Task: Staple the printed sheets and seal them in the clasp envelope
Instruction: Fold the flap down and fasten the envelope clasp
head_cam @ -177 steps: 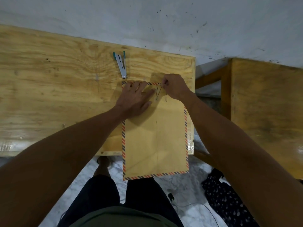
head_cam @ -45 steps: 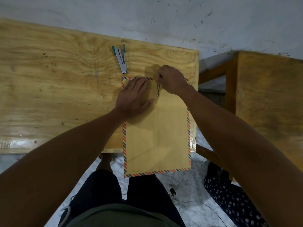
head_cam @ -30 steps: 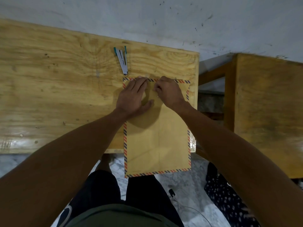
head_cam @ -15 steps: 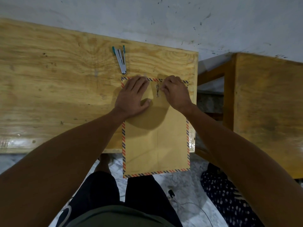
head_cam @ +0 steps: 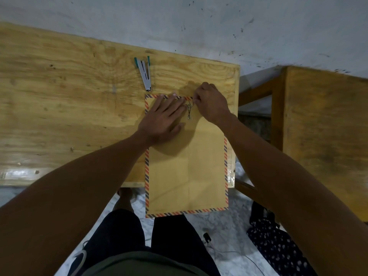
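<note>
A brown clasp envelope [head_cam: 187,166] with a red and blue striped border lies on the wooden table [head_cam: 69,116], its near end hanging over the table edge. My left hand [head_cam: 163,120] presses flat on its upper left part, fingers spread. My right hand [head_cam: 211,104] pinches the closure string [head_cam: 189,111], which winds around two small buttons near the flap. The printed sheets are not visible. A silver stapler [head_cam: 145,74] with teal ends lies just beyond the envelope's top left corner.
A second wooden table [head_cam: 322,136] stands to the right across a gap. A grey wall [head_cam: 199,26] runs behind. Below the table edge are my legs, a marble floor, a cable [head_cam: 235,253] and a dark spotted cloth [head_cam: 278,250].
My right hand has moved up and to the right of the buttons, pulling the string toward the flap edge. My left hand stays pressed on the envelope.
</note>
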